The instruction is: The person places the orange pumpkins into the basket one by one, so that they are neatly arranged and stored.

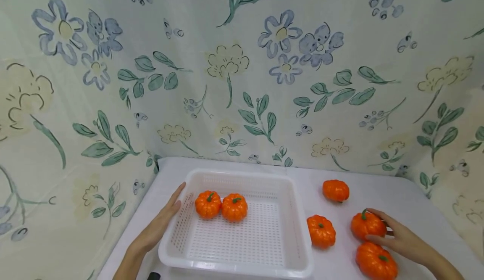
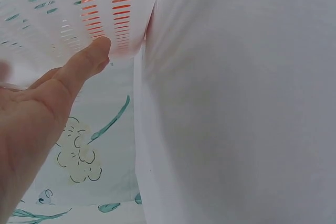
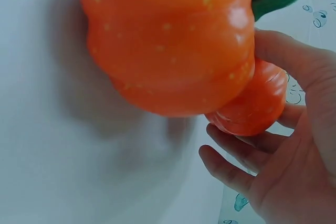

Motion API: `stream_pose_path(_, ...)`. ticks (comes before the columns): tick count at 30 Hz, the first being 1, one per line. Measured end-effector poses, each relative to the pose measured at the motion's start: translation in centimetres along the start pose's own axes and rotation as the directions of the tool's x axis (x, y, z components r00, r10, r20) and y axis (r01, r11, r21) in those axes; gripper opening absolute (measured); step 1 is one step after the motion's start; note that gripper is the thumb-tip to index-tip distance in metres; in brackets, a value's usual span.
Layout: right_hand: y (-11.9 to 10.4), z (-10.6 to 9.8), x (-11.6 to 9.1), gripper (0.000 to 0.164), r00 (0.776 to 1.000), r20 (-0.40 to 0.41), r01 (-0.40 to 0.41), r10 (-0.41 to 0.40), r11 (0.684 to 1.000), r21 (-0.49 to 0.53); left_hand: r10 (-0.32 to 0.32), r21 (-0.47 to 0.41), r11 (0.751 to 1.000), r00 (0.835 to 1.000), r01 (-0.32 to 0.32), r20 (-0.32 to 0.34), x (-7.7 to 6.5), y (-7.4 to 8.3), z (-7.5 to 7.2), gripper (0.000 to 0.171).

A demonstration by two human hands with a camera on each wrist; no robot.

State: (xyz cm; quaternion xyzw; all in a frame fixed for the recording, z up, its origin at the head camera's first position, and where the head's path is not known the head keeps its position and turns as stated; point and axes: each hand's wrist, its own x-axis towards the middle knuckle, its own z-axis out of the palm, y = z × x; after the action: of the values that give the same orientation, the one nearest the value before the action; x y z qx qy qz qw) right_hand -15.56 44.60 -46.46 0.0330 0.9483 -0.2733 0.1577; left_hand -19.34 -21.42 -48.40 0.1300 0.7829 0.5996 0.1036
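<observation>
My left hand (image 1: 160, 225) lies along the left side of a white plastic basket (image 1: 300, 212), fingers fairly straight against its outer wall. The left wrist view has the fingertips at the slotted wall (image 2: 65, 30). Two small orange pumpkins (image 1: 208, 204) with green stems sit side by side inside, toward the back left. To the right of the basket, my right hand (image 1: 404, 238) holds an orange pumpkin (image 1: 364, 225) between thumb and fingers. Another pumpkin (image 1: 376, 261) is just in front of it and covers part of the held one in the right wrist view.
Between the basket and my right hand sits one pumpkin (image 1: 321, 231), close to the basket wall. Farther back is another pumpkin (image 1: 335, 190), lying tilted. A white cloth (image 1: 264, 164) covers the table, and floral curtains (image 1: 242, 82) hang behind and at both sides. A small dark object (image 1: 153, 276) shows at the front edge.
</observation>
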Motion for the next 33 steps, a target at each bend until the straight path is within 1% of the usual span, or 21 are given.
stream_pose_path(6,0.4,-0.1,-0.1,0.09,1.0,-0.014,0.016,-0.017,0.999,-0.034,-0.008,0.003,1.0,1.0,0.008,0.004,0.0,-0.1,0.0,0.055)
stream_pose_path(9,0.5,0.0,-0.1,0.091,1.0,-0.014,0.004,-0.005,0.999,-0.035,-0.005,-0.002,1.0,1.0,0.005,0.009,-0.1,-0.2,0.0,0.055)
stream_pose_path(13,0.4,0.2,-0.1,0.097,0.999,-0.006,-0.039,0.039,0.999,-0.014,-0.004,-0.005,1.0,1.0,0.004,0.012,-0.1,-0.3,0.0,0.055)
stream_pose_path(17,0.2,0.4,-0.1,0.098,0.999,-0.024,-0.043,0.043,0.999,-0.016,0.0,0.0,1.0,1.0,0.0,0.003,0.0,-0.2,0.0,0.055)
stream_pose_path(20,0.0,0.4,-0.1,0.095,0.999,-0.029,-0.022,0.022,1.0,-0.022,-0.004,-0.002,1.0,1.0,0.004,0.0,0.0,-0.1,0.0,0.055)
stream_pose_path(24,0.0,0.6,-0.1,0.094,0.999,-0.035,-0.017,0.017,1.0,-0.017,-0.012,-0.007,1.0,1.0,0.012,0.002,0.0,-0.2,-0.1,0.055)
stream_pose_path(27,-0.1,0.8,0.0,0.094,0.998,-0.054,-0.018,0.018,1.0,-0.007,-0.012,-0.005,1.0,1.0,0.012,0.001,0.0,-0.2,0.0,0.055)
stream_pose_path(33,-0.6,0.6,0.1,0.09,0.994,-0.091,0.053,-0.055,0.998,-0.019,-0.009,-0.005,1.0,1.0,0.009,-0.008,0.1,-0.2,-0.1,0.054)
